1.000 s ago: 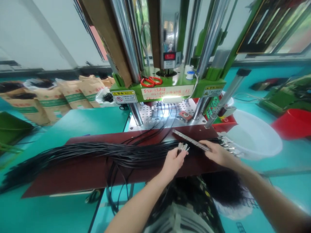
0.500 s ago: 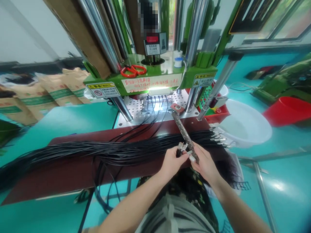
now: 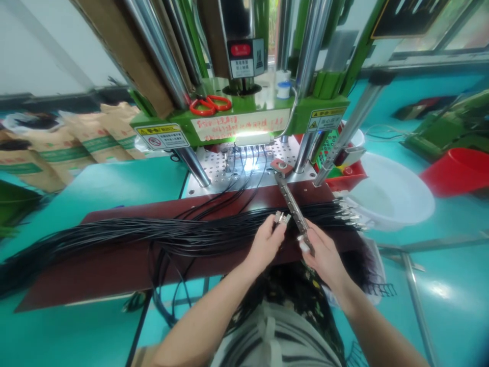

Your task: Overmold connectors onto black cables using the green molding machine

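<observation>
My left hand [image 3: 266, 243] is closed around a few metal cable connectors [image 3: 282, 218], whose silvery ends stick out past the thumb. My right hand [image 3: 325, 257] grips the near end of a long, narrow metal bar [image 3: 293, 206] with notches along it. A small pale piece shows by the right thumb; its kind is unclear. The bar slants away from me, its far end by a reddish block [image 3: 281, 166] on the press plate. Under both hands runs a thick bundle of black cables [image 3: 214, 232], with metal plugs [image 3: 348, 214] at its right end.
A green press [image 3: 244, 120] stands ahead, with cables running into the lit mold [image 3: 250, 162] on its perforated plate. Red-handled scissors [image 3: 210, 105] lie on its crossbeam. To the right are a red control box [image 3: 353, 178], a white tub [image 3: 397, 196] and a red bucket [image 3: 451, 173].
My left hand has drawn away to the left from the bar, still holding the connectors. My right hand keeps its grip on the bar. The view has shifted slightly.
</observation>
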The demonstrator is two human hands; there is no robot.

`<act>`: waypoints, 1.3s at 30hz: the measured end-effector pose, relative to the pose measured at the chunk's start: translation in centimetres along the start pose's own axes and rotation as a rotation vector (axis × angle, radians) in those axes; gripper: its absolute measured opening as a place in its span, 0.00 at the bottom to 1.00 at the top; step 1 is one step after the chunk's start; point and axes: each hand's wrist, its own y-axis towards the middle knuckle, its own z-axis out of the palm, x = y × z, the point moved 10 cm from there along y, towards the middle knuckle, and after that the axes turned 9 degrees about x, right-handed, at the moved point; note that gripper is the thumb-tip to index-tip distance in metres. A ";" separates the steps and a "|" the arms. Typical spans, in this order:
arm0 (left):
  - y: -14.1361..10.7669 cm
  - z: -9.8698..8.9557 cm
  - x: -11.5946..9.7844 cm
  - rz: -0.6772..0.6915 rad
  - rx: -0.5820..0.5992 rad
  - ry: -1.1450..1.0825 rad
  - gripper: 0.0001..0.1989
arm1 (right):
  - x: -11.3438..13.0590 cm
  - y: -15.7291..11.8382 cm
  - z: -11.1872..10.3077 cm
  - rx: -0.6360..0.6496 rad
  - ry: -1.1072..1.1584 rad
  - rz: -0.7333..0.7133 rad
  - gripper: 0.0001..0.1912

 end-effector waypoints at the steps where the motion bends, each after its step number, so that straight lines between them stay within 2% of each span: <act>1: 0.1 -0.1 0.2 -0.019 0.004 -0.012 0.14 | -0.1 0.0 -0.2 -0.008 0.017 0.004 0.24; 10: 0.4 -0.3 -0.6 0.066 -0.009 0.143 0.11 | -0.2 0.3 0.3 0.066 -0.037 -0.005 0.25; 12: 0.4 -0.1 -0.1 0.003 0.005 0.081 0.13 | -0.1 0.2 0.3 0.066 -0.046 -0.011 0.25; 16: 0.1 0.8 1.9 -0.232 0.059 -0.152 0.16 | 0.0 0.1 0.1 0.043 -0.068 -0.016 0.25; 18: -0.1 1.0 2.0 -0.251 0.063 -0.193 0.16 | 0.1 0.1 0.1 0.034 -0.071 -0.017 0.25; 26: 0.0 -0.1 0.2 0.017 -0.045 0.057 0.14 | 0.5 0.0 0.4 0.041 -0.118 -0.033 0.26; 32: 0.1 -0.1 -0.4 0.044 -0.026 0.138 0.12 | 1.1 -0.1 0.9 0.068 -0.298 -0.051 0.28; 35: 0.1 -0.3 -1.0 0.058 0.006 0.168 0.12 | 0.8 -0.2 0.7 0.044 -0.208 -0.004 0.25; 39: 0.2 -2.0 -1.3 0.044 -0.095 0.250 0.12 | 0.6 -0.2 0.3 0.015 -0.118 0.028 0.25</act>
